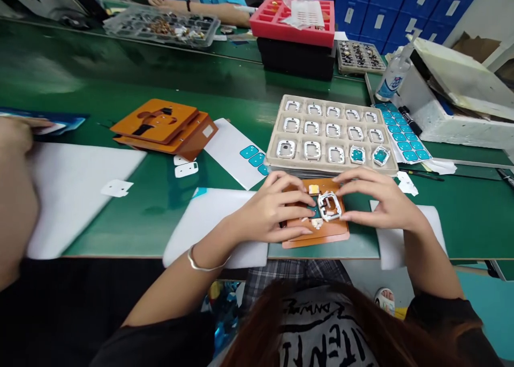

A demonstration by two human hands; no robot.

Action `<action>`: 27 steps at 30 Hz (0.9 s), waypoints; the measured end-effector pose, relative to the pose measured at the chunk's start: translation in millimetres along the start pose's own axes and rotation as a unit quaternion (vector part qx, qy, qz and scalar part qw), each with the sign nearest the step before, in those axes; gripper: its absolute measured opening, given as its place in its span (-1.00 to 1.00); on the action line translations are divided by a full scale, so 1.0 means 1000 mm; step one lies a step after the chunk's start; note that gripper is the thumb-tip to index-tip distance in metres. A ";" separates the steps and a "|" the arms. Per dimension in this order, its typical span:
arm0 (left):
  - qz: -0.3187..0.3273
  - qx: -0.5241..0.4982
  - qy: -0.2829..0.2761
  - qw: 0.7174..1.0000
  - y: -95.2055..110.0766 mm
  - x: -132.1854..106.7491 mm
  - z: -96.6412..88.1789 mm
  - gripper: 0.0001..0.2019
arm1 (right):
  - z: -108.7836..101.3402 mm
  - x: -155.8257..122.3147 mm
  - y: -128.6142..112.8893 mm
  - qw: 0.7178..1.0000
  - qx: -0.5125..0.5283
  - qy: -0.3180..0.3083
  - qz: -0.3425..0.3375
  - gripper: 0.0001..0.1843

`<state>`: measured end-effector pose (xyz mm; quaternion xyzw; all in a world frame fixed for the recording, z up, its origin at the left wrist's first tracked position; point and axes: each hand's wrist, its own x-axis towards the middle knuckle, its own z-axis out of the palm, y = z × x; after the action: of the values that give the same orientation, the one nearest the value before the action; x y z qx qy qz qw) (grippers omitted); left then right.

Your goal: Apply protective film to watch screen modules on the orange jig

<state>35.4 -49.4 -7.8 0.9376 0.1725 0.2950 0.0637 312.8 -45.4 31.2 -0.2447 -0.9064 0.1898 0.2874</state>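
Note:
A small silver metal frame (329, 206) sits on an orange jig (321, 233) at the near edge of the green table. My left hand (273, 206) rests on the jig, its fingers curled and fingertips pressing beside the frame's left side. From the other side my right hand (381, 201) pinches the frame with thumb and fingers. Just behind the jig stands a beige tray (277, 136) with several silver frames in its pockets; two at the front right carry teal film.
Sheets of teal stickers (403, 136) lie right of the tray, another sheet (236, 150) to its left. Stacked orange fixtures (164, 128) sit at left. A red tray on a black box (295, 27), a bottle (391, 77), and another person's arm (16, 195) at far left.

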 end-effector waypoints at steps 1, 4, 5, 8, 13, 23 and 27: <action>0.007 0.004 0.006 1.000 0.000 0.000 0.000 -0.82 | -0.002 -0.001 -0.002 1.000 -0.013 -0.011 -0.008 -0.72; 0.016 0.009 0.029 0.999 0.000 0.000 0.001 -0.81 | -0.003 -0.002 -0.001 0.998 -0.044 -0.037 -0.022 -0.77; 0.009 0.007 0.040 0.999 0.001 0.000 0.002 -0.80 | -0.002 -0.002 -0.001 0.998 -0.047 -0.039 -0.025 -0.78; -0.050 -0.005 0.104 0.993 0.002 -0.001 0.006 -0.73 | 0.006 0.000 0.001 0.998 -0.042 -0.022 -0.038 -0.78; -0.126 -0.011 0.154 0.980 0.005 -0.004 0.013 -0.46 | 0.028 0.006 0.002 0.997 -0.020 0.050 -0.057 -0.79; -0.143 0.017 0.133 0.981 0.007 -0.006 0.016 -0.52 | 0.036 0.006 0.001 0.996 -0.024 0.067 -0.046 -0.82; -0.144 0.003 0.132 0.981 0.006 -0.006 0.017 -0.52 | 0.036 0.004 0.003 0.998 -0.014 0.056 -0.031 -0.80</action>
<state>41.9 -57.1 -23.6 0.8558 0.3137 0.4037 0.0789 288.7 -47.8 3.8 -0.2310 -0.8985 0.1536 0.3403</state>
